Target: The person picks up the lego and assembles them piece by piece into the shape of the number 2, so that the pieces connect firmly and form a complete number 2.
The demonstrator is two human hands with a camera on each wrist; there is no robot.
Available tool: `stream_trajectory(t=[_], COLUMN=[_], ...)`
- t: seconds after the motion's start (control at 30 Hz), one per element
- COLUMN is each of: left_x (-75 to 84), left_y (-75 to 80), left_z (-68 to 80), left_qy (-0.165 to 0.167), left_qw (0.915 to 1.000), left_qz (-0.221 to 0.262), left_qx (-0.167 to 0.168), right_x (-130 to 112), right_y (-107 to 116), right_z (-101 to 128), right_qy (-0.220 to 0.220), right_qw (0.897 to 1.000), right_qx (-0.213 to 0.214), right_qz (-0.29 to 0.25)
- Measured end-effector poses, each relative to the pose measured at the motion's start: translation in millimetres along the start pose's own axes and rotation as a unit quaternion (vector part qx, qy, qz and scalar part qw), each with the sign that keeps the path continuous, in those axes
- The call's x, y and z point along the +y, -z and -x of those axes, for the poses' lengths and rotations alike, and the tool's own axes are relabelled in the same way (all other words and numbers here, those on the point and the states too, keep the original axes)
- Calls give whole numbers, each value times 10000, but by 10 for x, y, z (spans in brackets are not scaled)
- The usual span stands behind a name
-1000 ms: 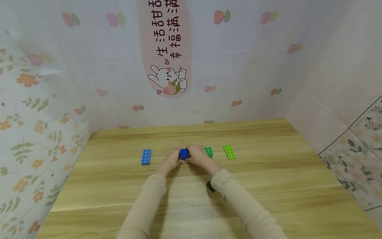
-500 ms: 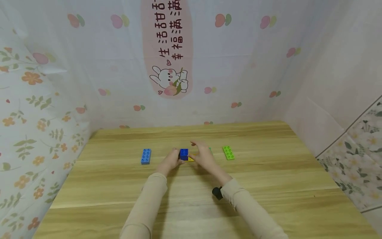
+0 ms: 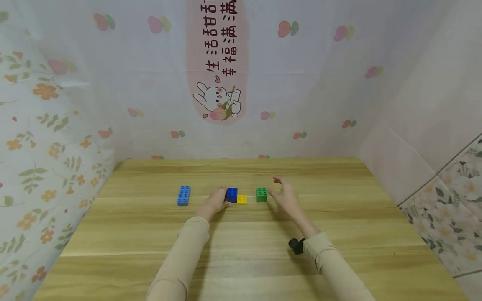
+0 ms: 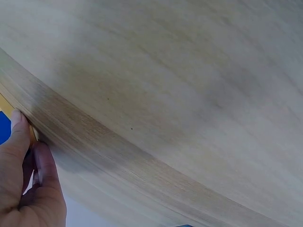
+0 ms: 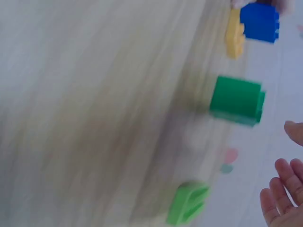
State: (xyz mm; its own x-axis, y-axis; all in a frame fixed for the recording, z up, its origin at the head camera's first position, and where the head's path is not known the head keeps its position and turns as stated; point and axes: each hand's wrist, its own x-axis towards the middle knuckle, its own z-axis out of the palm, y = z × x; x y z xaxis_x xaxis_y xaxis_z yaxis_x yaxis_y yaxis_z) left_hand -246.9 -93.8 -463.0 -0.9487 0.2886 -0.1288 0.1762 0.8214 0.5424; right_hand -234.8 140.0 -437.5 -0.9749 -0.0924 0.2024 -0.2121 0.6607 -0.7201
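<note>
Now left hand (image 3: pixel 215 203) gripping blue brick (image 3: pixel 232 195), right fingers (image 3: pixel 278 181) spread, empty

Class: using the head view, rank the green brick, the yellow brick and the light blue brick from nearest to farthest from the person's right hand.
1. Green brick, just left of the right hand.
2. Yellow brick, further left, against the dark blue brick.
3. Light blue brick, far left.

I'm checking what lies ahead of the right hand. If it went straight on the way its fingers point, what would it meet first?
Probably the light green flat brick, mostly hidden behind the right hand in the head view. The green block sits to its left, out of that line. Depth is unclear.
</note>
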Motion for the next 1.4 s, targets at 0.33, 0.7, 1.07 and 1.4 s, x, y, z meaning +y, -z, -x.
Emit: stream_trajectory(t=[0.33, 0.7, 1.07, 1.4], left_x=[21, 15, 15, -26], left_y=[16, 20, 30, -2], left_z=[-5, -1, -9, 46], left_qy=[179, 166, 91, -204], left_qw=[9997, 9998, 9999, 9969], left_qz=[16, 2, -48, 731], left_qx=[-142, -106, -57, 227], right_x=[308, 529, 524, 539], right_y=[130, 125, 130, 122], right_z=[56, 149, 121, 117], right_qy=[-488, -1238, -1741, -1967], right_qw=[9981, 9917, 9827, 9788], right_qx=[27, -3, -106, -146], right_qz=[382, 357, 619, 555])
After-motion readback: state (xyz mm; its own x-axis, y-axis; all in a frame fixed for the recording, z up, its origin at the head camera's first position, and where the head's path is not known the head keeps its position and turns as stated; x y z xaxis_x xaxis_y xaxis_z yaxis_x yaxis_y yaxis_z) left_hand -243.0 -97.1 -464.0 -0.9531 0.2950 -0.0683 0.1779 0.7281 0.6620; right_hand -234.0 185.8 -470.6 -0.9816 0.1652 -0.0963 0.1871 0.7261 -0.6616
